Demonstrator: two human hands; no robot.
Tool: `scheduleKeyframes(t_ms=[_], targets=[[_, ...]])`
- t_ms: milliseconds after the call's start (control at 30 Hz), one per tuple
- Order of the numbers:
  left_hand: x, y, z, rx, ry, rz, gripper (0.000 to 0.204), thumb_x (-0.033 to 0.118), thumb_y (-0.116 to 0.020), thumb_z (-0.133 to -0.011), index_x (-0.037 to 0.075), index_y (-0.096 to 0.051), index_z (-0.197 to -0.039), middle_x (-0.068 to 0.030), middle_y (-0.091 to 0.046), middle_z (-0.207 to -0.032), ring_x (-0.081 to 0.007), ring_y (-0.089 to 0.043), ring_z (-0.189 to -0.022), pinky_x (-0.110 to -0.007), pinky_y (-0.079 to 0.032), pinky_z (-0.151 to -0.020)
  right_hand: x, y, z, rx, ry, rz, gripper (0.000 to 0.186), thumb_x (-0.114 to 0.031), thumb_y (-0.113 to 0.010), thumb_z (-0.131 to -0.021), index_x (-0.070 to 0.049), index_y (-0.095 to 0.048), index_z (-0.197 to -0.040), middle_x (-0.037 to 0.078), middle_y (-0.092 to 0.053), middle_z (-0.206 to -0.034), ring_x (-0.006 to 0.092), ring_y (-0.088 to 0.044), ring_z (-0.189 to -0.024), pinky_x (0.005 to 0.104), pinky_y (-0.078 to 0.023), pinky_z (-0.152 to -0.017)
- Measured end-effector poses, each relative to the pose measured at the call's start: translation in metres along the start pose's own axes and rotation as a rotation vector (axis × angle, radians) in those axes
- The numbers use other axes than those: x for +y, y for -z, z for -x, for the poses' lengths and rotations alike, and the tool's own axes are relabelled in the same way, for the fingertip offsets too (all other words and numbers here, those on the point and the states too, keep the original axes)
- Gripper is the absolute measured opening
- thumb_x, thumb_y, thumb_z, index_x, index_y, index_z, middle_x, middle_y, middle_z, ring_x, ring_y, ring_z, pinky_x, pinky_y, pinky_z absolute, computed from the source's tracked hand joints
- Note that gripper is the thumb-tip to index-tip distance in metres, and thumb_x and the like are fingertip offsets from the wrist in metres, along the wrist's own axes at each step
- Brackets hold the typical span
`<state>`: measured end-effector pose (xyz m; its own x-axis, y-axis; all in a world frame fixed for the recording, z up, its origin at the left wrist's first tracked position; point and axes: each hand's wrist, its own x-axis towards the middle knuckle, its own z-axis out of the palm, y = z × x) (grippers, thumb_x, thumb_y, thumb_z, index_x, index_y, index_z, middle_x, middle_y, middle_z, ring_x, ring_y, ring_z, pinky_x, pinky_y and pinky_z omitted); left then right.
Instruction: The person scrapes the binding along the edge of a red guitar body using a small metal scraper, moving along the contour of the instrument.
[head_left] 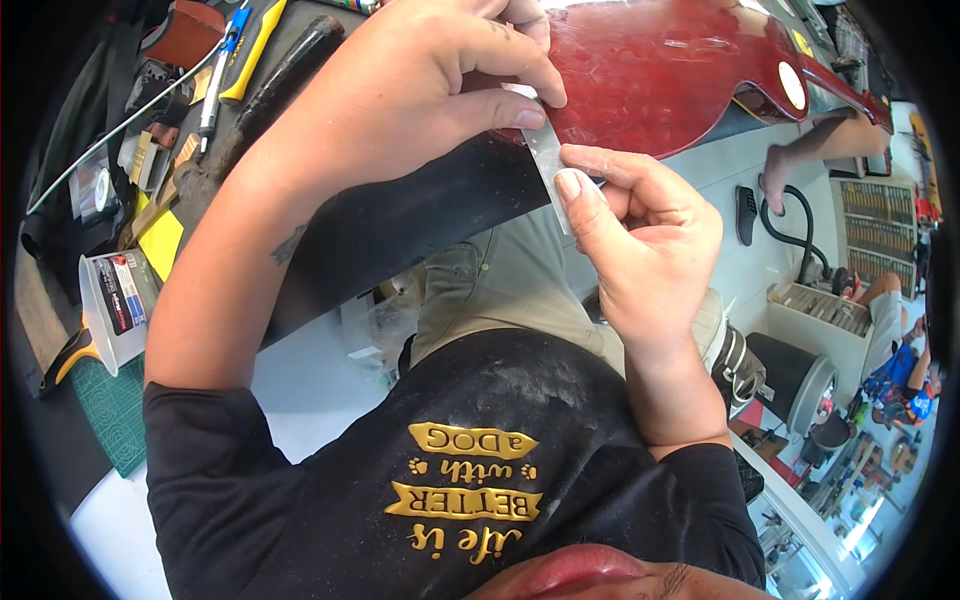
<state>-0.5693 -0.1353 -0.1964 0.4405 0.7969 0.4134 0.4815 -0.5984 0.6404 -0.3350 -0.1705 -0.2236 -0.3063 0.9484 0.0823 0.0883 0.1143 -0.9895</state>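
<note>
A narrow, flat, pale grey strip (pixel 546 158) is stretched between my two hands, slanting down to the right. My left hand (pixel 470 75) pinches its upper end between thumb and fingers. Thumb and forefinger of my right hand (pixel 645 220) close on its lower part. Just beyond lies a glossy red guitar body (pixel 650 75), its edge close to the strip and my left fingers. Whether the strip touches the guitar, I cannot tell. Part of the body is hidden behind my left hand.
The guitar rests on a dark bench (pixel 390 235). Left of my arm are a yellow-handled tool (pixel 255 50), a blue-and-silver tool (pixel 215 95), a white tub (pixel 115 300) and a green cutting mat (pixel 112 415). Another person's foot (pixel 778 175) and a black hose (pixel 808 225) are at right.
</note>
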Motion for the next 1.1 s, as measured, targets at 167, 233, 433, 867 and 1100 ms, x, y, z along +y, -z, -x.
scheduleKeyframes(t_ms=[167,233,433,867,1100], targets=[[0.001,-0.002,0.0,0.0,-0.032,0.049,0.018,0.002,-0.082,-0.078,0.003,-0.075,-0.094,-0.0073,-0.064,-0.09,-0.0261,-0.065,-0.086,-0.035,-0.051,-0.078,0.004,0.001,0.001,0.018,0.038,0.039,0.021,0.001,-0.077,-0.092,0.007,-0.074,-0.112,-0.002,-0.065,-0.074,0.001,-0.052,-0.065,0.0174,-0.04,-0.06],[0.001,-0.001,0.001,-0.016,-0.017,0.031,0.017,0.002,-0.081,-0.078,0.003,-0.074,-0.094,-0.0076,-0.065,-0.091,-0.0267,-0.066,-0.086,-0.036,-0.052,-0.078,0.0,0.001,0.001,0.003,0.029,0.043,0.021,0.002,-0.077,-0.092,0.007,-0.074,-0.111,-0.003,-0.064,-0.073,0.0008,-0.051,-0.065,0.0171,-0.039,-0.06],[0.002,0.0,-0.001,-0.051,-0.015,-0.01,0.015,0.003,-0.079,-0.08,0.003,-0.073,-0.094,-0.0079,-0.065,-0.091,-0.0276,-0.066,-0.087,-0.036,-0.052,-0.078,0.005,-0.001,0.003,0.006,0.047,0.048,0.021,0.003,-0.077,-0.091,0.007,-0.073,-0.111,-0.006,-0.058,-0.071,0.0,-0.047,-0.064,0.0165,-0.036,-0.06],[0.003,-0.004,-0.002,-0.055,-0.045,-0.029,0.013,0.005,-0.078,-0.083,0.005,-0.071,-0.095,-0.0072,-0.064,-0.093,-0.0275,-0.065,-0.09,-0.036,-0.052,-0.079,0.008,-0.003,0.006,0.024,0.097,0.052,0.021,0.006,-0.075,-0.092,0.006,-0.072,-0.112,-0.008,-0.056,-0.073,-0.0025,-0.043,-0.063,0.0147,-0.033,-0.058],[-0.004,-0.003,0.001,-0.055,-0.06,0.062,0.012,0.006,-0.078,-0.084,0.005,-0.071,-0.094,-0.0072,-0.063,-0.093,-0.0278,-0.064,-0.089,-0.037,-0.051,-0.079,0.006,-0.006,0.007,0.016,0.084,0.055,0.021,0.007,-0.075,-0.092,0.006,-0.071,-0.113,-0.008,-0.056,-0.073,-0.003,-0.043,-0.063,0.0143,-0.032,-0.058]])
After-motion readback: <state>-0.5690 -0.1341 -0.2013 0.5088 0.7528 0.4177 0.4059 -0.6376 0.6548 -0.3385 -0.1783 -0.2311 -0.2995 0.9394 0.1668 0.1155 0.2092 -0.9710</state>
